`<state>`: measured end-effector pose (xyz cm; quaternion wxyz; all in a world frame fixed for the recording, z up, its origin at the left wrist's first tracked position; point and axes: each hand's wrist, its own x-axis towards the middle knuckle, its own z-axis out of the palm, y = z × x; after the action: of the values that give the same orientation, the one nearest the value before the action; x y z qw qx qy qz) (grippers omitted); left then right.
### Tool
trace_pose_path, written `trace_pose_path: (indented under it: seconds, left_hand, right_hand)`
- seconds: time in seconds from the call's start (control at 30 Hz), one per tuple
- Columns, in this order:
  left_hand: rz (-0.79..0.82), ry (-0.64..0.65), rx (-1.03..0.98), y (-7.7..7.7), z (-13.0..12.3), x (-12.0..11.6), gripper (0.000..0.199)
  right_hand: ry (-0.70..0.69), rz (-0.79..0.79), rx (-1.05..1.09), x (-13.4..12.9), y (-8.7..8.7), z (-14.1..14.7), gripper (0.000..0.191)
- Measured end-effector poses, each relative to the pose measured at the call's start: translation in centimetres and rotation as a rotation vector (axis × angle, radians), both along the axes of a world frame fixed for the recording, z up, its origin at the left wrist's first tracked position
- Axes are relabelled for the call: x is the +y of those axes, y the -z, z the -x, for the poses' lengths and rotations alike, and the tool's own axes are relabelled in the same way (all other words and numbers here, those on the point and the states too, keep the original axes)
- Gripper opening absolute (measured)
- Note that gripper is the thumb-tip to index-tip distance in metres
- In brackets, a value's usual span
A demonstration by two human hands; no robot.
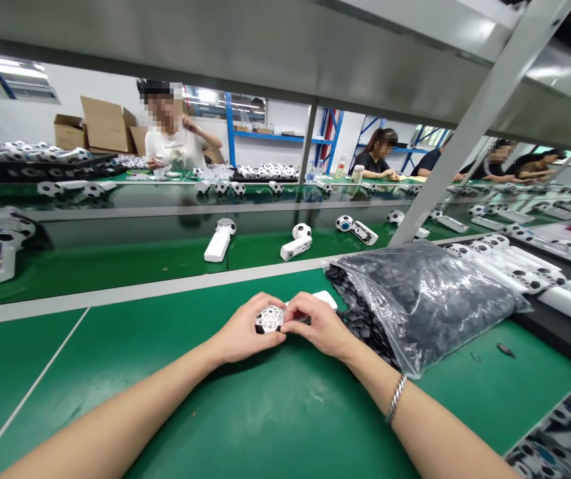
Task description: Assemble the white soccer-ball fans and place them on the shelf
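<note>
Low over the green table, my left hand (248, 330) is wrapped round the black-and-white soccer-ball head (269, 319) of a white plastic piece. A white handle (325, 300) extends to the right behind my right hand (318, 324). The thumb and index finger of my right hand are pinched together at the ball's right edge; whatever lies between the fingertips is too small to make out. Right beside that hand, small black pieces (365, 332) spill from a clear plastic bag (425, 299).
Beyond the near table (166, 412), a green conveyor (166, 246) carries several ball-headed white pieces. A slanted metal post (480, 120) rises behind the bag. Black trays (560, 332) with white pieces stand at right. Several people sit across the line.
</note>
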<state>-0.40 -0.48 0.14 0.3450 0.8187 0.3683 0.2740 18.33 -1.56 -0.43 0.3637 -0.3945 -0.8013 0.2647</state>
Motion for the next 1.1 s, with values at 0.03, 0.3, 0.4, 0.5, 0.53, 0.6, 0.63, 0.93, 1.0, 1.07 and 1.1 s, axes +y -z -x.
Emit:
trace_pose_path:
  seconds: [0.03, 0.3, 0.4, 0.5, 0.53, 0.6, 0.63, 0.93, 1.0, 1.07, 1.1]
  left_hand:
    - [0.002, -0.008, 0.001, 0.0, 0.0, 0.0, 0.035]
    - [-0.013, -0.063, -0.028, 0.5, -0.5, 0.0, 0.036]
    - [-0.025, -0.076, -0.041, 0.5, -0.6, 0.1, 0.035]
    - [-0.036, -0.079, -0.065, 0.7, -0.8, 0.1, 0.036]
    - [-0.037, -0.080, -0.079, 0.8, -0.8, 0.1, 0.036]
    - [-0.006, -0.091, -0.121, 0.8, -0.7, 0.0, 0.037]
    - [0.044, -0.094, -0.147, 0.7, -0.5, 0.1, 0.038]
    - [0.014, -0.653, -0.330, -5.0, 5.5, 9.5, 0.038]
    - [-0.058, -0.802, -0.298, -5.4, 6.5, 13.0, 0.039]
    - [-0.115, -0.936, -0.244, -4.6, 7.3, 15.8, 0.038]
    - [-0.138, -0.985, -0.208, -3.8, 7.6, 16.9, 0.036]
  right_hand:
    - [-0.001, 0.000, -0.005, 0.0, 0.0, 0.0, 0.014]
    - [0.000, 0.010, -0.007, 0.3, 0.0, 0.1, 0.010]
    - [0.016, 0.014, 0.007, 0.5, 0.3, 0.2, 0.011]
    - [0.030, 0.011, 0.025, 0.5, 0.6, 0.3, 0.013]
    - [0.038, 0.001, 0.032, 0.4, 0.7, 0.4, 0.012]
    - [0.079, -0.043, 0.051, 0.1, 0.7, 0.5, 0.012]
    - [0.110, -0.075, 0.061, -0.1, 0.6, 0.5, 0.014]
    - [0.156, -0.156, -0.085, -0.7, -0.1, -0.6, 0.010]
    - [0.110, -0.145, -0.144, -0.7, 0.3, -0.4, 0.009]
    - [0.067, -0.129, -0.203, -0.7, 0.7, -0.2, 0.009]
    - [0.048, -0.122, -0.230, -0.7, 0.8, -0.2, 0.010]
